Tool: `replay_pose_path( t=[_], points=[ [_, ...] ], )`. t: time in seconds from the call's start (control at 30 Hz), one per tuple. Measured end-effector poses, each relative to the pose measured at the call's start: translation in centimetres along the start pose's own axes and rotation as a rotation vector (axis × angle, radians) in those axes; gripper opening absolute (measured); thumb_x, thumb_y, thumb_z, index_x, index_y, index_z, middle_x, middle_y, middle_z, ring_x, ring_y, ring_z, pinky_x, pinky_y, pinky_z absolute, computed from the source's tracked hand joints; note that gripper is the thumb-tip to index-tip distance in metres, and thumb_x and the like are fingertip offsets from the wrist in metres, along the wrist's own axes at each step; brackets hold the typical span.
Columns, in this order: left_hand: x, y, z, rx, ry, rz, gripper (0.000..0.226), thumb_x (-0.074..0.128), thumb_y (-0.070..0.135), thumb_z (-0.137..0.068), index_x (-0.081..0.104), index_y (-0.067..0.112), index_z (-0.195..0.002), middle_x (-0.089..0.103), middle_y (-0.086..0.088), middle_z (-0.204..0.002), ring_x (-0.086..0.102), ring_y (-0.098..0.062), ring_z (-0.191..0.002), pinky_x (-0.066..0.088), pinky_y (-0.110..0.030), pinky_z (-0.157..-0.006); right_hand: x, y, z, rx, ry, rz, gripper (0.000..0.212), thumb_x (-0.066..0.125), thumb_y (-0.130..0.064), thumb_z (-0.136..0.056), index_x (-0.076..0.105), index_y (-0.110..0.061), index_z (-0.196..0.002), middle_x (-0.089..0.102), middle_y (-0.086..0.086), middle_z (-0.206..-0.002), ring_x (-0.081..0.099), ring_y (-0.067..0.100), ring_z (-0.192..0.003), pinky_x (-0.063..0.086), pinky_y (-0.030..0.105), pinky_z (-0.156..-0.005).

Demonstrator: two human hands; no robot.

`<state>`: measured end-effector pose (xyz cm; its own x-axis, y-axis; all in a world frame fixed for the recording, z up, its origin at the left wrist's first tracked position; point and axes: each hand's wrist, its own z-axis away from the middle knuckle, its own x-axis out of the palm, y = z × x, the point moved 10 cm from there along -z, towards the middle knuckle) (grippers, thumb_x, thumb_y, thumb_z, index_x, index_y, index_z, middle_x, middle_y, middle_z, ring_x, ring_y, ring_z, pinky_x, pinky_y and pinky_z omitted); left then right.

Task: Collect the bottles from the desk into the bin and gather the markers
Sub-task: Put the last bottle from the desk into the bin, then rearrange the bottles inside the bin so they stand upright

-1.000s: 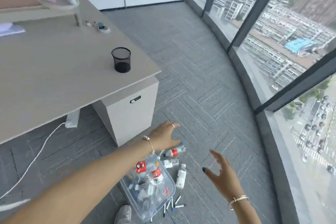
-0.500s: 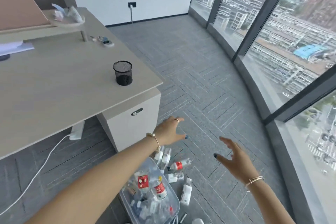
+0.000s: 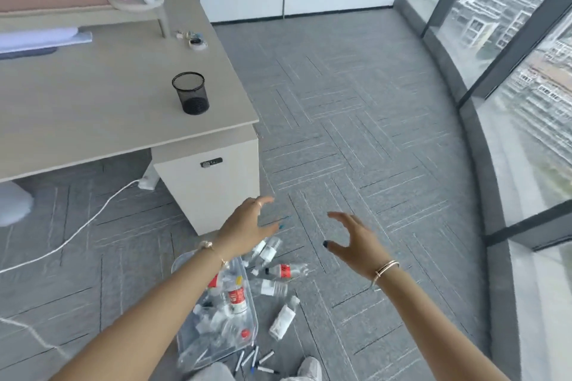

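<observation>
A clear plastic bin (image 3: 247,334) lies on the grey carpet near my feet, filled with several small bottles. More bottles lie loose on the floor beside it, among them a red-labelled one (image 3: 283,271) and a white one (image 3: 282,320). Several markers (image 3: 253,362) are scattered on the carpet at the bin's near end. My left hand (image 3: 247,226) hovers above the loose bottles, fingers spread, holding nothing. My right hand (image 3: 353,241) is held out to the right of it, fingers curled apart and empty. A black mesh pen cup (image 3: 190,93) stands on the desk (image 3: 93,108).
The desk's white drawer cabinet (image 3: 210,185) stands just behind the bin. A white cable (image 3: 77,229) runs across the floor at left. Small items (image 3: 193,39) sit at the desk's far end. Floor-to-ceiling windows (image 3: 526,71) curve along the right.
The view has tilted up, so the bin and bottles sit lower in frame. Both hands stay raised and empty; the right hand has moved closer to the left.
</observation>
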<state>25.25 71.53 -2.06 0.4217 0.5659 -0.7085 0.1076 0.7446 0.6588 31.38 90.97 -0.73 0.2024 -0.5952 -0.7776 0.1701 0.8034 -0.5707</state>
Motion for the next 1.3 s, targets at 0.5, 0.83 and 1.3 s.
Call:
replay_pose_path(
  t=[0.5,0.83,1.3],
  points=[
    [-2.7,-2.0,8.2,-0.13,0.287,-0.029,0.059,0.058,0.042,-0.086,0.038,0.021,-0.137,0.044,-0.005,-0.137,0.043,-0.022,-0.126,0.041,-0.034,-0.1,1.9,-5.6,1.6,-0.243,-0.067,0.053,0.055,0.064,-0.029,-0.08,0.041,-0.027,-0.13,0.046,0.002,-0.133,0.045,0.02,-0.122,0.04,0.037,-0.103],
    [1.8,-3.4,8.4,-0.339,0.397,-0.002,0.057,0.06,0.041,-0.085,0.041,0.02,-0.135,0.047,-0.004,-0.135,0.044,-0.021,-0.124,0.038,-0.032,-0.102,4.7,-2.7,-2.5,-0.397,-0.247,0.075,0.055,0.065,-0.029,-0.08,0.041,-0.029,-0.13,0.047,0.002,-0.132,0.045,0.023,-0.122,0.042,0.037,-0.098],
    [21.0,-10.1,-1.3,-0.588,0.426,0.027,0.059,0.062,0.041,-0.083,0.044,0.018,-0.134,0.052,-0.007,-0.13,0.048,-0.025,-0.122,0.041,-0.037,-0.099,15.3,12.1,-14.2,-0.514,-0.467,0.127,0.056,0.062,-0.032,-0.081,0.038,-0.028,-0.132,0.047,0.002,-0.134,0.043,0.022,-0.124,0.035,0.03,-0.098]
  ],
)
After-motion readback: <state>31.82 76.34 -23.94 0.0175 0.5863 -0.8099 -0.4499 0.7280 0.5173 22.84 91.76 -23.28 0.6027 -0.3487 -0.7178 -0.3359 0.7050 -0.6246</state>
